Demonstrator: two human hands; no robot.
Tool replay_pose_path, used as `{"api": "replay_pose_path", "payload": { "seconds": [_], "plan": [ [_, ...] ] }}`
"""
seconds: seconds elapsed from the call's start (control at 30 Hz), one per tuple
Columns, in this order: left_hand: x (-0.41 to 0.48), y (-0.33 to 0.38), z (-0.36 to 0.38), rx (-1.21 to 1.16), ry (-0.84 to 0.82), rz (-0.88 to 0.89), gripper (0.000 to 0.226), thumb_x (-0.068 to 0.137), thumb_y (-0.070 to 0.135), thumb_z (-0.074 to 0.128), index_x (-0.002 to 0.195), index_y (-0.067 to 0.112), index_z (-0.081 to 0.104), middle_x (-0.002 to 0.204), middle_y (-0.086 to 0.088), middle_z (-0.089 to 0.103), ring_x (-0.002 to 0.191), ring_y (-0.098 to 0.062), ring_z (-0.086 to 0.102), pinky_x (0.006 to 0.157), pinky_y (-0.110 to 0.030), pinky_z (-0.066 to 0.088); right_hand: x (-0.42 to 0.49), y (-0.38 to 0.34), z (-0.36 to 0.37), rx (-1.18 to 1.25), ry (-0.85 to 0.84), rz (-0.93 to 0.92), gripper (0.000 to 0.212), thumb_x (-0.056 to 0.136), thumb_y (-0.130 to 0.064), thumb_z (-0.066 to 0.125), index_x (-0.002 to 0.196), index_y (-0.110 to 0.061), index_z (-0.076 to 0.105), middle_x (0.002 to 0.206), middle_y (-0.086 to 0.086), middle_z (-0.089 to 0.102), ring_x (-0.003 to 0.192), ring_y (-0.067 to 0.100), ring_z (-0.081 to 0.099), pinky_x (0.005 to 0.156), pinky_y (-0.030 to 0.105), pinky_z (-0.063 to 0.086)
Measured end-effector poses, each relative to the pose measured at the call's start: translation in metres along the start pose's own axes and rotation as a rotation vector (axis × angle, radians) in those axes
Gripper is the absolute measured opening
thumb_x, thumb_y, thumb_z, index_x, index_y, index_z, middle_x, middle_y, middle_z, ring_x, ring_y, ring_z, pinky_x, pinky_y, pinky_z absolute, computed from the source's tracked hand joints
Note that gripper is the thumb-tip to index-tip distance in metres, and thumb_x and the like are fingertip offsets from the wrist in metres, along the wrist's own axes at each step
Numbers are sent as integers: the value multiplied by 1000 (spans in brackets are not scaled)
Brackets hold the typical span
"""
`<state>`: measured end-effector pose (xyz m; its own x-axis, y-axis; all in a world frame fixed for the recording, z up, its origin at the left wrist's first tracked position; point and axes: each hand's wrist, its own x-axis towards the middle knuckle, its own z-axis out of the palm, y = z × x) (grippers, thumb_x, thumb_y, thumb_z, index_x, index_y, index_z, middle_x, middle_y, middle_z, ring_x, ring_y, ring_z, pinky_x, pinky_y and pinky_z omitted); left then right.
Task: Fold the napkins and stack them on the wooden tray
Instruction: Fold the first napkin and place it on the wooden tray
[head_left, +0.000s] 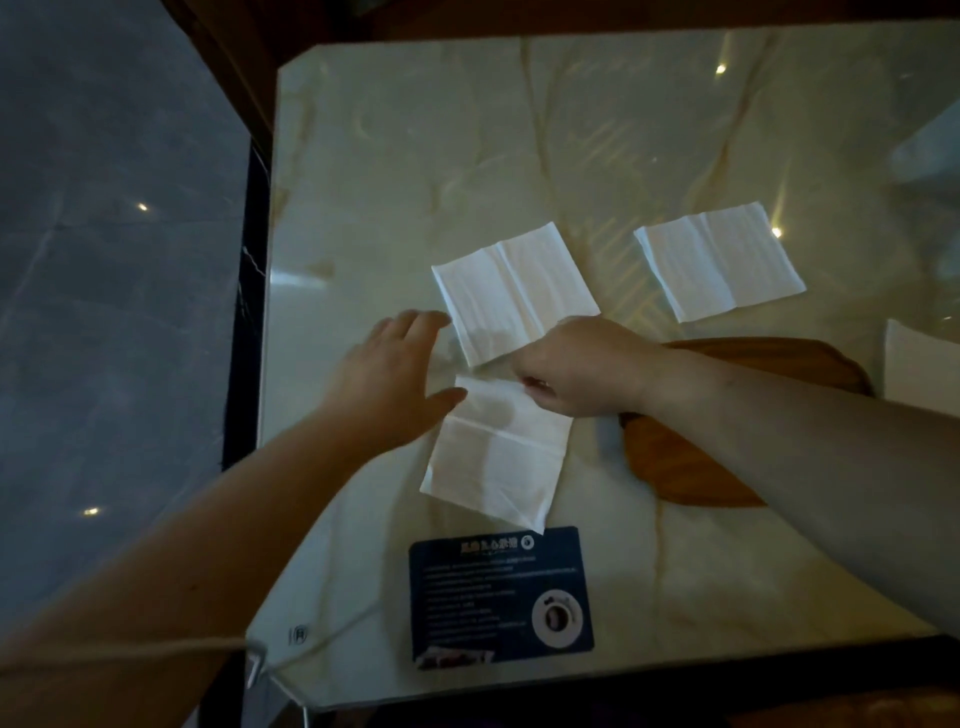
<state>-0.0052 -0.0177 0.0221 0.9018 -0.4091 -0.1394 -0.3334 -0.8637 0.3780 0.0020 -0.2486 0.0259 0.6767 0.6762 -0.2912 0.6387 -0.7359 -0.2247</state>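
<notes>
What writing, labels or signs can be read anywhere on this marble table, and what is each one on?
Dark blue rectangular card: a pale heading and several lines of small print, all too blurred to read.
Round white emblem on that card: shows a design, no legible text.
Small circled mark near the glossy marble table's near-left corner: too small to read.
White paper napkins: no print visible.

Pinching the top edge of the nearest napkin (498, 452) with the right hand (576, 366), fingertips curling under and out of sight, contact itself too dim to make out. Hiding part of the wooden tray (680, 467) just right of that pinch, under the right forearm. Covering the near corner of the middle napkin (514, 291) just above the grip. Running off the right edge: another white sheet (922, 364), well right of the grip. Blurring too much to read: print on the dark card (501, 597) below the grip.
</notes>
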Motion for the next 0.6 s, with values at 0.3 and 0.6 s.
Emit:
{"api": "replay_pose_path", "payload": {
  "seconds": [0.3, 0.6],
  "plan": [
    [4, 7, -3, 176, -120, 292, 14, 88, 25, 55, 88, 19, 68, 83, 0, 67, 73, -22, 59, 58, -33, 48, -15, -25, 4, 293, 140, 152, 19, 82, -42, 58, 91, -25, 55, 79, -7, 65, 68, 15, 59, 58, 34, 48],
    [-39, -6, 3, 55, -41, 472, 3, 77, 14, 68, 77, 12, 68, 71, -6, 66, 59, -25, 58, 45, -37, 50, -56, -59, 48, 335, 249, 235, 7, 82, -26, 61, 79, -19, 63, 75, -4, 61, 66, 14, 54, 59, 26, 35]
  ]
}}
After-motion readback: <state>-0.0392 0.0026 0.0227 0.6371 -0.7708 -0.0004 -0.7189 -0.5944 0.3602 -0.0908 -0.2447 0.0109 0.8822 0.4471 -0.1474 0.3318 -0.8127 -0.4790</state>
